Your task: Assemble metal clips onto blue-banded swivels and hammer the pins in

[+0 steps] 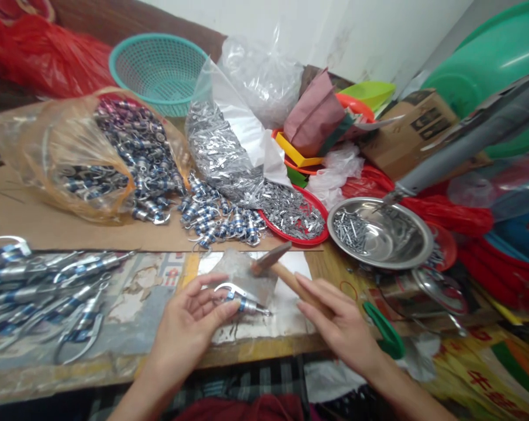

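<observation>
Head view: my right hand (341, 324) covers most of the hammer (275, 266) handle, fingers laid flat over it, so I cannot tell whether they grip it. The hammer's head rests on a small metal plate (242, 272) on the bench (159, 280). My left hand (189, 327) pinches a blue-banded metal clip (242, 299) between thumb and fingers on that plate. Finished clips (49, 292) at left are blurred. Beyond lie a bag of clips (97, 152), a red tray (297, 213) and a steel bowl (380, 234).
</observation>
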Action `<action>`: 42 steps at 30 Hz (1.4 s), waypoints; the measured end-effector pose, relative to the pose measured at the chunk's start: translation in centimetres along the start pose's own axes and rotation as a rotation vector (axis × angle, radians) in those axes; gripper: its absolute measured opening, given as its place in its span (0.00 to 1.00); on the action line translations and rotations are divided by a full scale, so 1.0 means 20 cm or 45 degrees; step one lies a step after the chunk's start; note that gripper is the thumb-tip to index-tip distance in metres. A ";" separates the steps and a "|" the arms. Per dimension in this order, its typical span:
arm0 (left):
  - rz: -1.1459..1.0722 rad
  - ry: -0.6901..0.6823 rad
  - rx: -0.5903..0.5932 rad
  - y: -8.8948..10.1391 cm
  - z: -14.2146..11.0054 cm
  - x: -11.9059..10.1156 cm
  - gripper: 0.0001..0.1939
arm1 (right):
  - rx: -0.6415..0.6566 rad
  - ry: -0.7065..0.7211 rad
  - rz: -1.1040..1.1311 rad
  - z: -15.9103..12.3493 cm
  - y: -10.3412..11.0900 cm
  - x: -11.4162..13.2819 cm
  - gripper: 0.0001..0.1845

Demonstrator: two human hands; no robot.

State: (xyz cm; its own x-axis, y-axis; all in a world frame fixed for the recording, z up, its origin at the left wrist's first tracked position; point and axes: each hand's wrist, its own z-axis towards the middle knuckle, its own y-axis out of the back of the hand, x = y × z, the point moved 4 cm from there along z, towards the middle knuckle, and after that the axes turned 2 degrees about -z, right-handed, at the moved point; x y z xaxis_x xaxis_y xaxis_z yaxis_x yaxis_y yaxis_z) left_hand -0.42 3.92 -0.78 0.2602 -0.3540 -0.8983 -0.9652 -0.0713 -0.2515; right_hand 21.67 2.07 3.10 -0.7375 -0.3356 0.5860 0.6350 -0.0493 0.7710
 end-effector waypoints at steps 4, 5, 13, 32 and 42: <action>0.371 -0.122 -0.007 0.01 -0.01 -0.05 0.08 | 0.139 -0.234 0.042 0.11 -0.06 -0.16 0.18; 0.440 -0.200 -0.012 0.01 -0.01 -0.06 0.06 | 0.184 -0.203 -0.004 0.15 -0.07 -0.18 0.16; 0.693 -0.535 0.000 0.00 -0.05 -0.13 0.04 | -0.040 -0.138 -0.497 0.63 -0.01 -0.35 0.11; 0.523 -0.612 -0.161 -0.03 -0.03 -0.15 0.15 | 0.031 0.118 0.628 0.30 -0.16 0.24 0.10; 0.575 -0.679 -0.041 -0.03 -0.04 -0.15 0.11 | 0.024 -0.008 0.709 0.23 -0.17 0.26 0.08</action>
State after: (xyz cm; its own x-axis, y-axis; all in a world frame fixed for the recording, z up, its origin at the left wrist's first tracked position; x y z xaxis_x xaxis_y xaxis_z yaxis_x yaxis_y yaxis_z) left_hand -0.70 4.25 2.30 -0.1981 0.1499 -0.9687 -0.9799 -0.0550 0.1918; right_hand 14.63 4.72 4.66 -0.2930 -0.3003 0.9077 0.9251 0.1509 0.3486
